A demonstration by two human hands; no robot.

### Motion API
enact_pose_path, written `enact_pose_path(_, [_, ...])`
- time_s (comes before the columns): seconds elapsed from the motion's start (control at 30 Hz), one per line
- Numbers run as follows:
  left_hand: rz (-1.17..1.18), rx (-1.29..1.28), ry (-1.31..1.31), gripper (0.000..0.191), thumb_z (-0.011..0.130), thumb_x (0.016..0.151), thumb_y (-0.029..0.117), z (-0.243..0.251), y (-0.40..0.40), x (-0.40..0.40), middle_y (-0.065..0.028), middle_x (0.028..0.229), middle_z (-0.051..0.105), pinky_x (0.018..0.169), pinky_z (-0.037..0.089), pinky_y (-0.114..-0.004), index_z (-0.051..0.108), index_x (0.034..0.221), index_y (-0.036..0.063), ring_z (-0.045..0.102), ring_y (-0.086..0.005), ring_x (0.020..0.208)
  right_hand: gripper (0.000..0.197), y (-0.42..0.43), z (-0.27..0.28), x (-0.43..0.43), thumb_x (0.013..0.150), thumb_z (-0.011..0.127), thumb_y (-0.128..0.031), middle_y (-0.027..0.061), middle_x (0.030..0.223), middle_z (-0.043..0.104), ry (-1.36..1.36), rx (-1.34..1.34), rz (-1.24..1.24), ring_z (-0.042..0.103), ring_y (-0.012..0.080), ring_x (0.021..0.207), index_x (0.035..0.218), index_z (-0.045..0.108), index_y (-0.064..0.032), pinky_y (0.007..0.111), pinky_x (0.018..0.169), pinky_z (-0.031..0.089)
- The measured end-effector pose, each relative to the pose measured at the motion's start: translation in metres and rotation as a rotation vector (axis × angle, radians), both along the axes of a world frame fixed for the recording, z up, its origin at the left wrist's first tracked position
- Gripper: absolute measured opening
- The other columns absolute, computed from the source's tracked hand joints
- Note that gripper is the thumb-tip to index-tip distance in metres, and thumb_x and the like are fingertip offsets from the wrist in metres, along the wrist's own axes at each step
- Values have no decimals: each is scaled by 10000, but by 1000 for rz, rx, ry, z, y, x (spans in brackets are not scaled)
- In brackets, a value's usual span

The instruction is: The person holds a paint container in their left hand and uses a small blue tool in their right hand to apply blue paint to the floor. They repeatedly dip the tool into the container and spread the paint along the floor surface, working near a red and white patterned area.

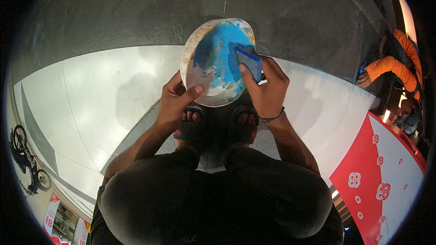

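Note:
A white bowl-like container (pixel 201 90) with blue and ochre paint-like smears is tilted in front of me, its inside facing up. My left hand (pixel 177 98) grips its lower left rim, thumb over the edge and fingers behind it. In my right hand (pixel 269 86) is a flat grey spreader with a blue edge (pixel 250 62), pinched between thumb and fingers. The spreader lies over the right part of the container's blue-smeared inside; whether its edge touches the surface cannot be told.
A dark grey surface (pixel 119 10) rises beyond a pale floor area (pixel 136 71). At the right another person in orange sleeves (pixel 391 68) reaches to the dark surface, near a red and white patterned panel (pixel 381 177). A motorbike (pixel 30 166) stands far left. My sandalled feet are below the container.

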State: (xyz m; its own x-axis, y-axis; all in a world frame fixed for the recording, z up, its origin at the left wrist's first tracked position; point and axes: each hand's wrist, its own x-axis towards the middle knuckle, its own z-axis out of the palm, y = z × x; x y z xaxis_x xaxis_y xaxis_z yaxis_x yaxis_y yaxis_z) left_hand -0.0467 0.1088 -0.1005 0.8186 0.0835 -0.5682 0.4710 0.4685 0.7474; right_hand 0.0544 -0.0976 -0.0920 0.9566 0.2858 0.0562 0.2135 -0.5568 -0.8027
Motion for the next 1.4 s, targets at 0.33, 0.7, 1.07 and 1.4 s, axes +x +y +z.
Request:
enact_pose_path(0.33, [-11,-4,75,547,739,875,232,14,-3,5,-107,1133,672,904,497,-318,532,1333,15,628,-160,1032,342,19,-9,-4,800,753,-154,163,931,706,-22,-87,-10,713,270,803,1120,684,-58,351,693,557])
enact_pose_path(0.7, [141,-96,58,471,702,892,230,9,-12,0,-97,1117,666,761,577,-330,549,1291,32,656,-181,972,261,-22,7,-12,858,756,-152,71,924,692,540,557,-233,629,103,782,1042,663,7,252,633,519])
enact_pose_path(1.07, [243,122,111,687,653,865,465,-12,16,-14,-161,1275,555,875,527,-456,438,1365,45,578,-289,1140,429,-159,-84,-3,743,673,35,75,1174,681,-227,-309,-104,606,291,1076,1140,699,-125,392,953,493])
enact_pose_path(1.4, [258,170,146,757,623,869,467,-21,21,-14,-202,1389,449,936,494,-528,358,1426,29,494,-369,1246,535,-149,-140,-10,709,666,28,-2,1242,612,-349,-598,5,537,269,1097,1183,687,-221,402,939,475])
